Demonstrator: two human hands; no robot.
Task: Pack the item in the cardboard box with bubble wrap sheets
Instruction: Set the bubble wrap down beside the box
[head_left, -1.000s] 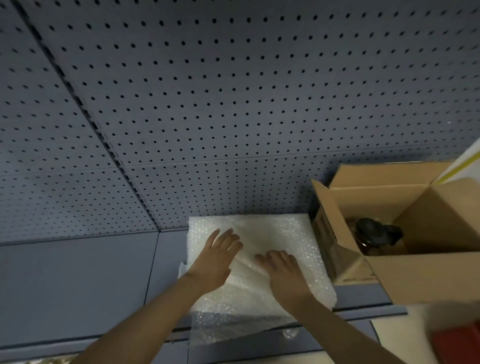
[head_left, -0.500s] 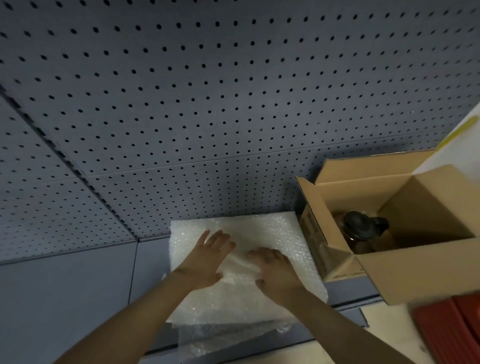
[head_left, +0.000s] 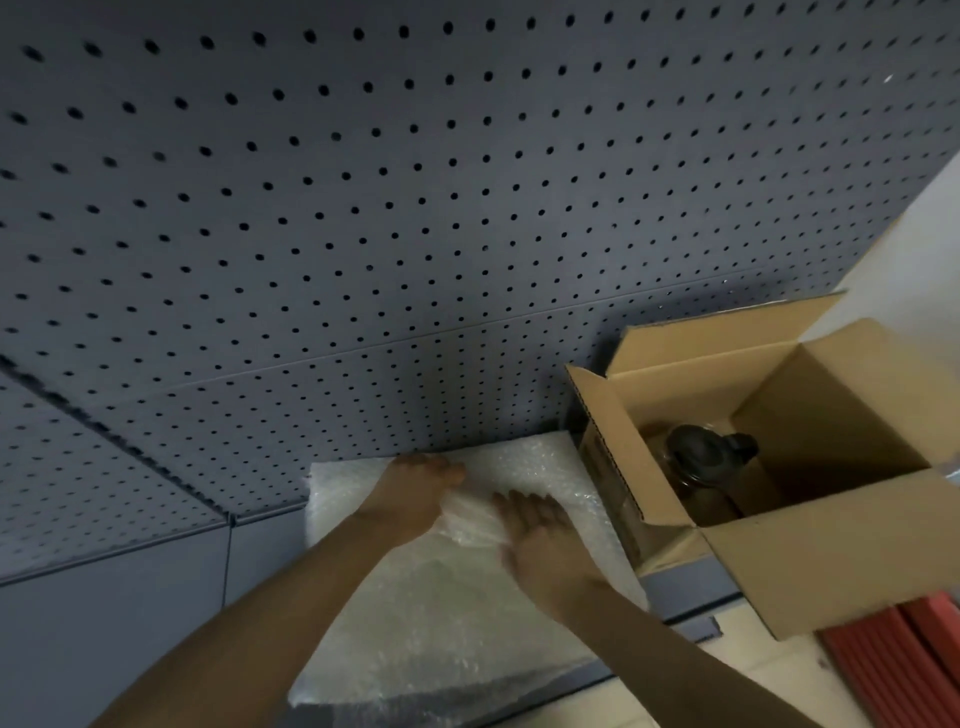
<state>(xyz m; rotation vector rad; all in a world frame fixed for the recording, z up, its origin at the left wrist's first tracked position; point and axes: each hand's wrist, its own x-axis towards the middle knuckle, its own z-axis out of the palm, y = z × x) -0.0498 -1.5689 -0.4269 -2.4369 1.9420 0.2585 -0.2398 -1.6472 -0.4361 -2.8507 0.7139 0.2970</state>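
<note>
Two bare forearms, no sleeves visible up to frame edge. Left hand (head_left: 413, 493) and right hand (head_left: 540, 545) bare: no gloves, rings, watch or wristbands visible. Fingernails short.

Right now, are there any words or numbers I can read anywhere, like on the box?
No text can be read.
Cardboard box: dark print on its left outer side, too blurred and slanted to read.
Bubble wrap sheets, under the left hand and right hand: no print.
Dark-lidded item in the box: no label visible.
Pegboard wall: only holes.
</note>
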